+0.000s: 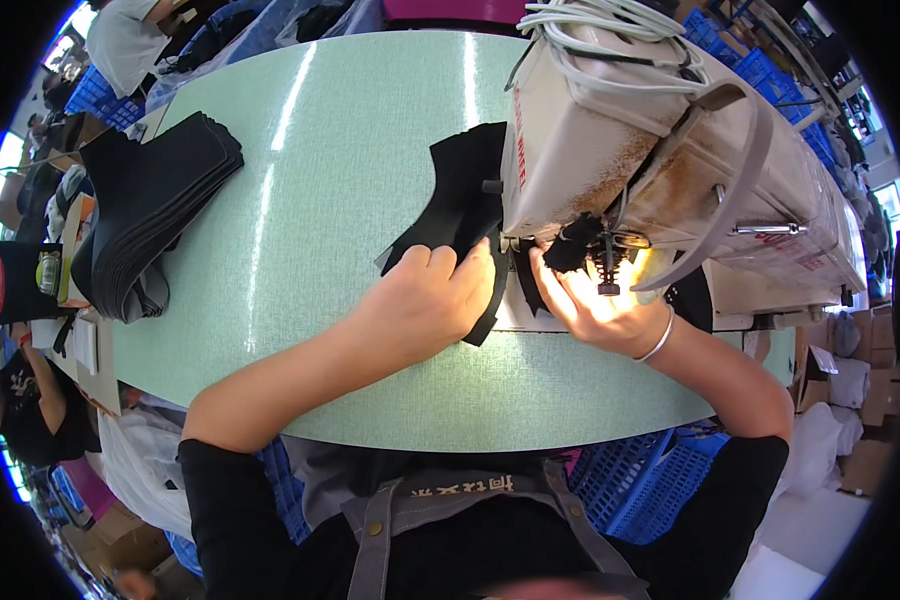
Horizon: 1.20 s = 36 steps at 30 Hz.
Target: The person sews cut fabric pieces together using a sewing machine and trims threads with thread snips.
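Note:
A black fabric piece (470, 185) lies on the table and runs under the head of a sewing machine (580, 130). My left hand (440, 295) is closed on its near part, fingers curled over the cloth and fingertips beside the machine's needle area. On the other side of that area, my right hand (610, 315) has its fingers together, with the tips on the black cloth. The machine's thread tensioner and a bright lamp glow partly cover this hand, and its thumb is hidden. The needle itself is hidden behind the machine head.
A stack of cut black pieces (165, 200) sits at the table's left. White cable (610, 50) is coiled atop the machine. Blue crates (620, 480) stand below the pale green table (340, 150). Other people are at the far left, one in white (125, 45).

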Each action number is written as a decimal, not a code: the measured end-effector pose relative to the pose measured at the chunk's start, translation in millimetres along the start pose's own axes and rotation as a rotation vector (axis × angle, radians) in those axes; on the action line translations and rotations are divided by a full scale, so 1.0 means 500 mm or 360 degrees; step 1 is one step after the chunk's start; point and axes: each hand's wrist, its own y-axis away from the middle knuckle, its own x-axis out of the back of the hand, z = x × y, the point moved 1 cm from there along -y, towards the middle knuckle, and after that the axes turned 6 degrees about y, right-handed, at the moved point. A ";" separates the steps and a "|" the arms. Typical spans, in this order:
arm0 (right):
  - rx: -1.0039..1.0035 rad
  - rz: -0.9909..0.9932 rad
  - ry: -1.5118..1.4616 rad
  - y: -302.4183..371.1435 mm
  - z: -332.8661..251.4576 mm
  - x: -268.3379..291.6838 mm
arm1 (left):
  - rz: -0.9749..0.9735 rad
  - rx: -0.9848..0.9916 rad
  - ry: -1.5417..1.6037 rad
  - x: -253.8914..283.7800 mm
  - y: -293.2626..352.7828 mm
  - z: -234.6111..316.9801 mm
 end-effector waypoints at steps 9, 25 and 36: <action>-0.0435 -0.0218 -0.0470 0.007 -0.045 0.005 | 0.0169 0.0102 0.0083 -0.009 0.002 0.017; -0.0612 -0.0436 -0.0611 0.007 -0.073 0.019 | 0.0549 0.0081 0.0428 -0.028 -0.006 0.024; -0.0741 -0.0289 -0.0962 -0.004 -0.056 0.018 | 0.0343 0.0164 0.0787 -0.027 -0.004 0.003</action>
